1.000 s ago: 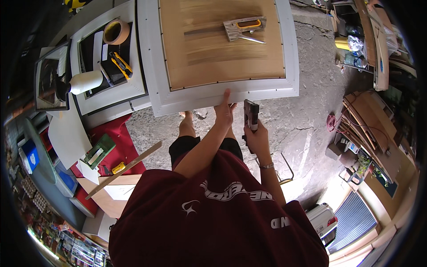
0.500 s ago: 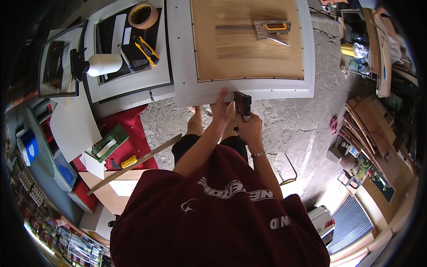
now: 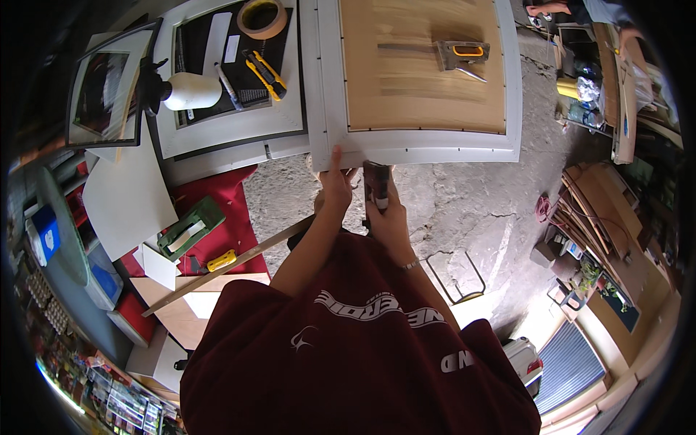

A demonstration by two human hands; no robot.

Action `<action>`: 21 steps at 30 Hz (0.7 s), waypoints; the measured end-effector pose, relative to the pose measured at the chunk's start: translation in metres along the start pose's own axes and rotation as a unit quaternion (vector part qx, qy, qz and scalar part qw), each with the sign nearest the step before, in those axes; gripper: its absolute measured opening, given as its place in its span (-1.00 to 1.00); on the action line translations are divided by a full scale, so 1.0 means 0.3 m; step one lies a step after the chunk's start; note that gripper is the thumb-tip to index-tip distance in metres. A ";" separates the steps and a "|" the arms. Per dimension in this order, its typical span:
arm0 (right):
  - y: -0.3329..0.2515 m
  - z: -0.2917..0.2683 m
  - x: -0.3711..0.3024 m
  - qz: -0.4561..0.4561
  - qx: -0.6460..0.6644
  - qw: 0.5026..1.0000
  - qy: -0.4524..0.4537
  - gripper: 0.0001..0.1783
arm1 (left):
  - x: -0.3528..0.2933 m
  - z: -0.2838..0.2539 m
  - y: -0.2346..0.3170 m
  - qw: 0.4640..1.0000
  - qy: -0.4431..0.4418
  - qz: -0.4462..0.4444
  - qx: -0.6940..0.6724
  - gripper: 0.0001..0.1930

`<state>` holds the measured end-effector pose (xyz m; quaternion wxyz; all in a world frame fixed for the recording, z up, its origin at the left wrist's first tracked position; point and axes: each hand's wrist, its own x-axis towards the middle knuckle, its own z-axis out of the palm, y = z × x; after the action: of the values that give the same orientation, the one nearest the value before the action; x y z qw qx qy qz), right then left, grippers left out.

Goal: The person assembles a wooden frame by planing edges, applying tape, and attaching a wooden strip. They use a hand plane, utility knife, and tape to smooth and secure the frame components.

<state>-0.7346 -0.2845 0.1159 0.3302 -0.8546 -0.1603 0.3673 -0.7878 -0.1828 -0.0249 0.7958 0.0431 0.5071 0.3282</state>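
A large white picture frame [image 3: 435, 147] with a brown backing board [image 3: 428, 87] lies before me. My left hand [image 3: 336, 192] grips its near edge close to the left corner, thumb on top and fingers partly hidden below. Just right of it, my right hand [image 3: 390, 221] is closed round a black pistol-grip tool [image 3: 376, 181]. The tool's head is up at the frame's near edge; whether it touches cannot be made out. On the backing board rests a metal hand stapler [image 3: 462, 54] with a yellow-lined handle.
Left of the frame, another white frame [image 3: 290, 125] bears a tape roll [image 3: 262, 18], a yellow-black utility knife [image 3: 265, 75], a pen [image 3: 228, 87] and a white spray bottle [image 3: 194, 91]. A glazed frame [image 3: 109, 94] leans farther left. Stacked boards [image 3: 591, 206] stand right.
Both hands have slid left along the frame's near edge, the left one nearer the corner. The right hand still holds the tool, now turned more upright. My view has shifted slightly left.
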 end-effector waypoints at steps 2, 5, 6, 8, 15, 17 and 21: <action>-0.060 0.045 0.022 -0.010 -0.012 1.000 -0.014 -0.66 | 0.002 -0.009 0.029 0.999 0.002 -0.017 0.037 -0.38; -0.085 0.094 0.048 -0.001 -0.031 0.999 -0.008 -0.67 | 0.008 -0.024 0.038 0.998 -0.013 -0.026 0.054 -0.35; -0.093 0.087 0.046 0.008 -0.061 0.998 -0.017 -0.65 | 0.011 -0.027 0.035 0.998 -0.021 -0.027 0.053 -0.35; -0.116 0.085 0.047 0.069 -0.058 0.996 -0.028 -0.62 | 0.024 -0.038 0.023 0.998 -0.031 -0.016 0.046 -0.34; -0.053 0.043 0.020 0.075 -0.013 0.994 -0.074 -0.65 | -0.016 0.008 0.038 0.999 0.009 0.004 0.043 -0.45; -0.046 -0.012 0.026 0.001 0.025 0.998 -0.066 -0.73 | -0.026 0.011 0.047 0.999 0.003 0.006 0.052 -0.43; -0.145 -0.154 0.155 0.076 0.164 0.979 -0.096 -0.77 | -0.030 -0.075 0.056 0.996 -0.023 -0.065 0.058 -0.40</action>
<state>-0.6705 -0.2494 0.1448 0.4197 -0.7594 -0.0638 0.4931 -0.8171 -0.1807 -0.0221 0.8233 0.0639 0.5083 0.2443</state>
